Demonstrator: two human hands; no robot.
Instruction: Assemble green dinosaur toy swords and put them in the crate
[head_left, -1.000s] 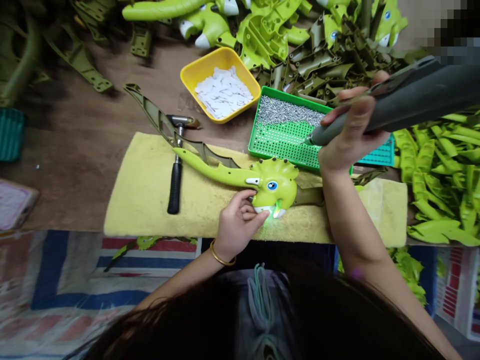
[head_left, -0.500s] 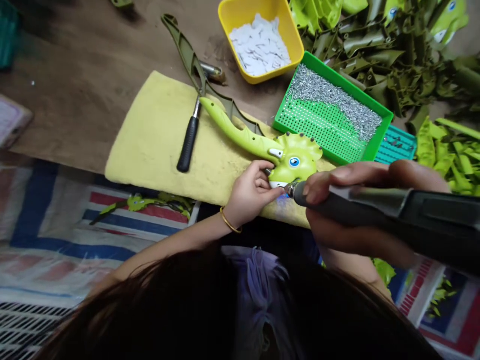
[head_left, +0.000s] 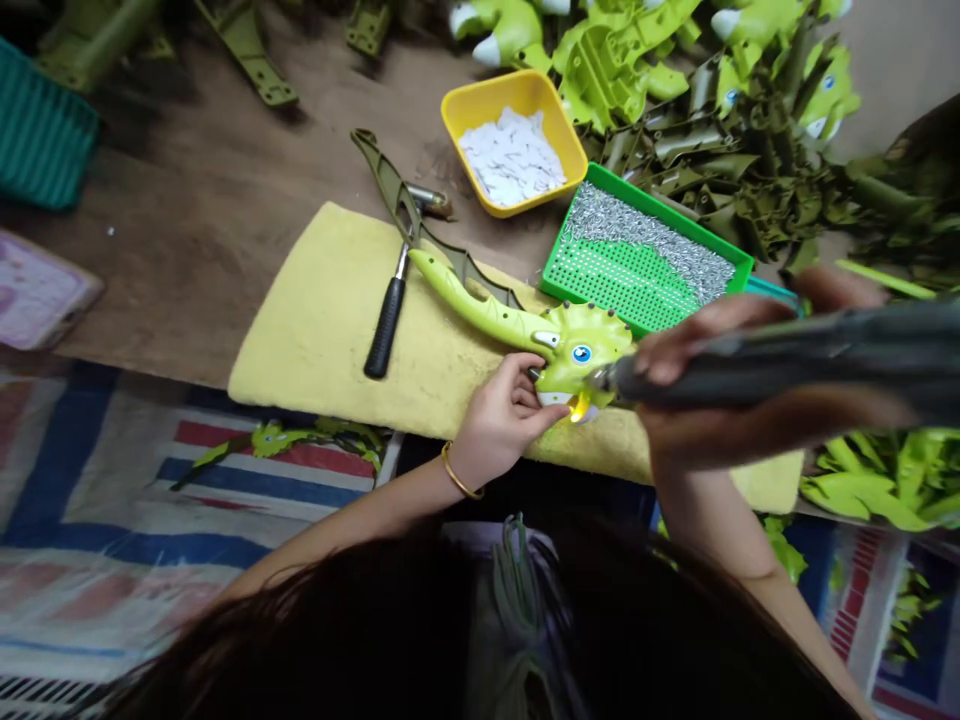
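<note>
I am seeing the green toy (head_left: 589, 335) lying near the middle of the frame, on the yellow cloth (head_left: 322, 310). Its long curved neck is pointing to the upper left, and its head is resting between my two hands. My left hand (head_left: 501, 415) is coming from below left and is pinching the white mouth edge between thumb and fingers. My right hand (head_left: 694, 430) is wrapping around the power screwdriver (head_left: 787, 365), whose tip is pointing at the head, to the right of the blue eye. The tool is looking blurred, so I am not able to tell whether the tip is touching. A yellow light is shining at the mouth.

The olive frame (head_left: 388, 188) is crossing over the hammer (head_left: 385, 325), left of the toy, and its thin end is running behind the neck. The green tray (head_left: 619, 280) with small metal screws is sitting just above the head, and my right hand and the screwdriver are covering its lower right corner. The yellow bowl (head_left: 457, 120) with white pieces is standing at the upper middle of the table (head_left: 187, 240). Olive parts (head_left: 720, 170) are piling up at the upper right. The teal basket (head_left: 45, 130) is occupying the upper left.
</note>
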